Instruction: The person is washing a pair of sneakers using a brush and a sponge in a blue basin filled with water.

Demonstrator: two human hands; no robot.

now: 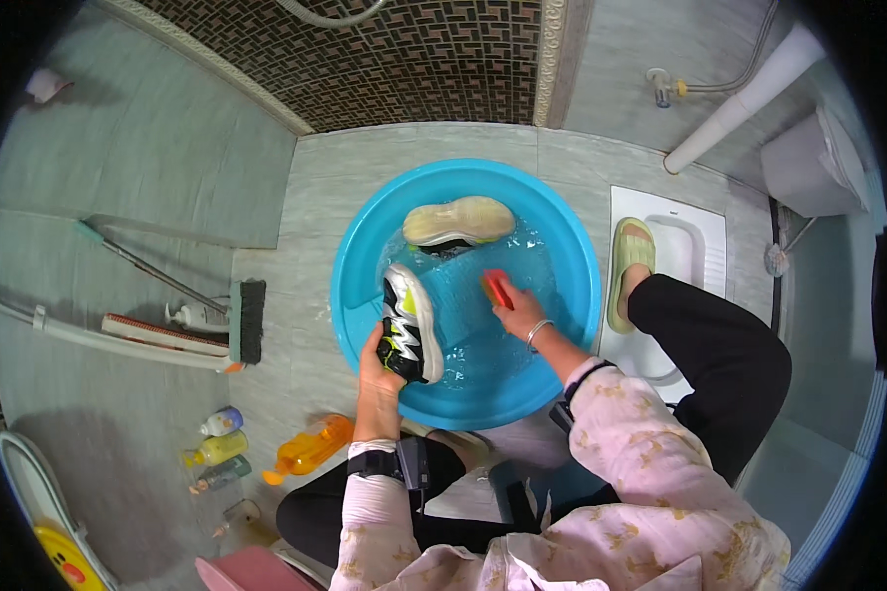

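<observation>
A big blue basin (353, 246) with water in it stands on the floor in front of me. My left hand (376, 372) grips the heel end of a black, white and yellow-green sneaker (412, 320), held over the basin's left part with its toe pointing away. A second sneaker (460, 221) lies at the far side of the basin, its pale sole turned up. In my right hand (519, 313) is a red brush (497, 287), apart from the held sneaker and over the water. A ridged blue washboard (458, 295) slants through the water between them.
Left of the basin stand an orange bottle (310, 448), several smaller bottles (219, 450) and a floor brush (247, 322). On the right, a white squat toilet (670, 236) lies under my green slipper (622, 281). A grey bin (808, 167) and white pipe (744, 98) are beyond.
</observation>
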